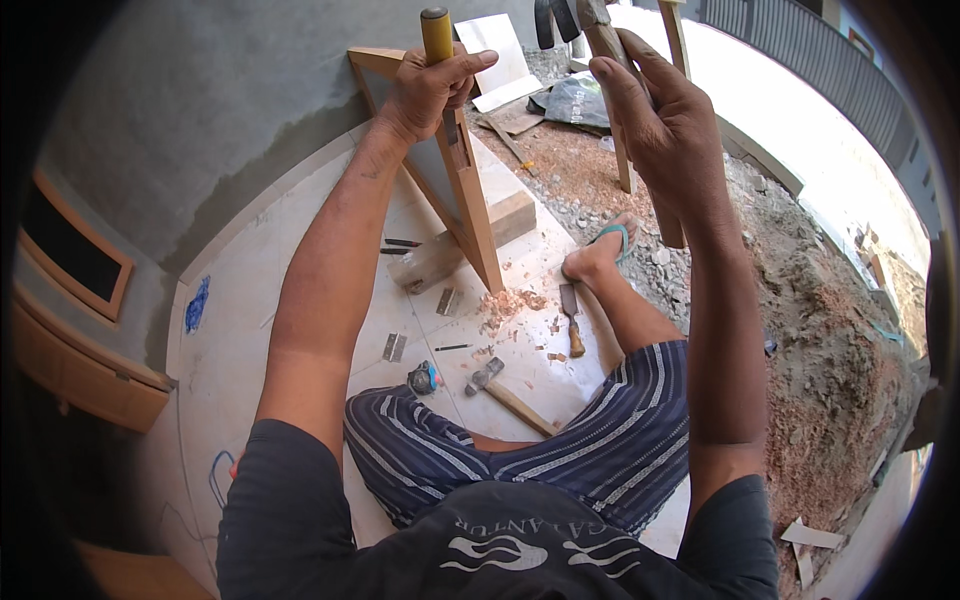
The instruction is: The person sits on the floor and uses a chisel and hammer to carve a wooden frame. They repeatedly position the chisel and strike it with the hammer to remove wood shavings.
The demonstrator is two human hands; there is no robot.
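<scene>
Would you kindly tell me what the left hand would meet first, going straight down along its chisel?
Most likely the edge of the wooden frame, just below the left hand; the chisel may already touch it, though depth is hard to judge.

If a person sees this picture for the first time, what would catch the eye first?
Probably the left hand, top centre, gripping a yellow-handled chisel upright at a wooden frame, and the right hand to its right, holding up a claw hammer. Next, the wood shavings at the frame's foot, and a second hammer lying lower, on the pale floor.
</scene>
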